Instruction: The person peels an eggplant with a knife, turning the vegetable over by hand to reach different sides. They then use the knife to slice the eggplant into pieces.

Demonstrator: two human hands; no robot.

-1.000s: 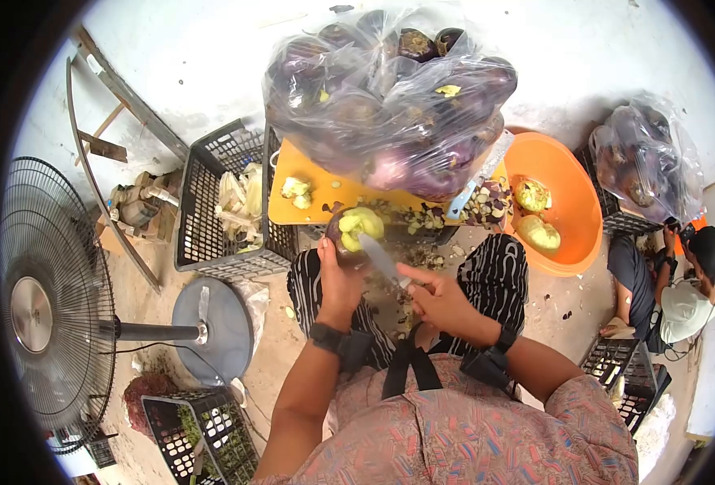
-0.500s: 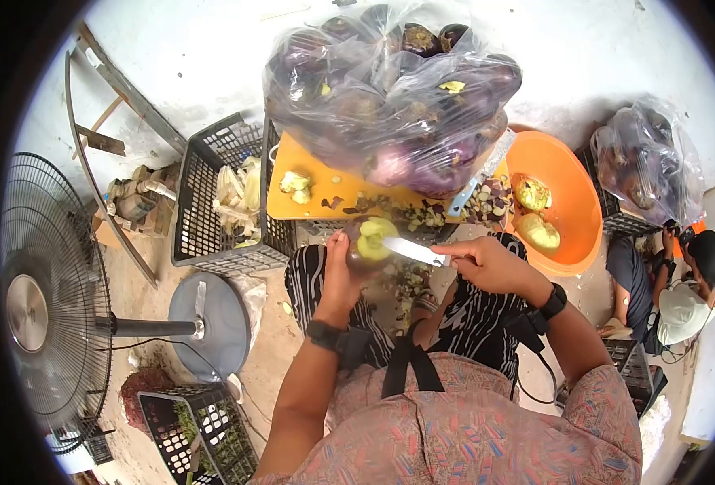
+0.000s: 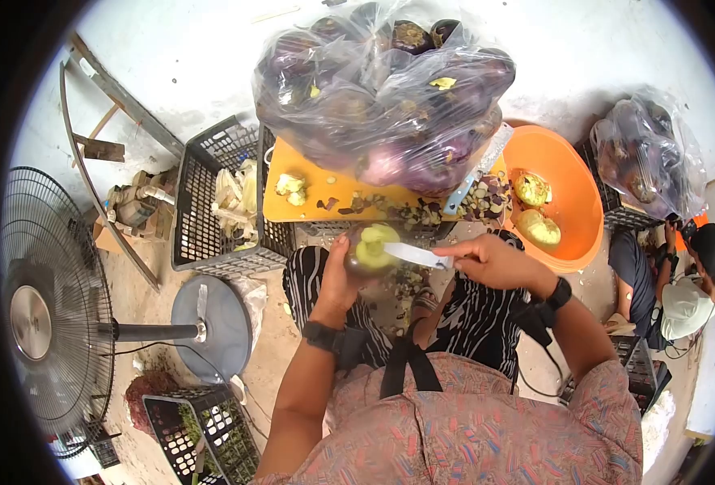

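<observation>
My left hand (image 3: 335,279) is wrapped round a dark eggplant (image 3: 356,263), whose upper side shows pale green flesh where the skin is off. My right hand (image 3: 491,260) grips a small knife (image 3: 414,255); its light blade points left and its tip lies against the bare flesh. Both hands are above my knees, just in front of an orange cutting board (image 3: 289,212). Dark peelings (image 3: 426,212) are scattered along the board's near edge. A large clear bag of eggplants (image 3: 390,105) rests on the board, and a cleaver (image 3: 476,174) with a light blue handle lies beside it.
An orange basin (image 3: 580,194) at the right holds peeled eggplants (image 3: 539,228). Left of the board stands a black crate (image 3: 212,257) with pale scraps. A fan (image 3: 42,315) is at far left. Another bag of eggplants (image 3: 649,162) and another person (image 3: 685,299) are at far right.
The view has shifted slightly. My left hand still holds the eggplant, and the knife blade stays at its bare flesh, with only a small change in angle.
</observation>
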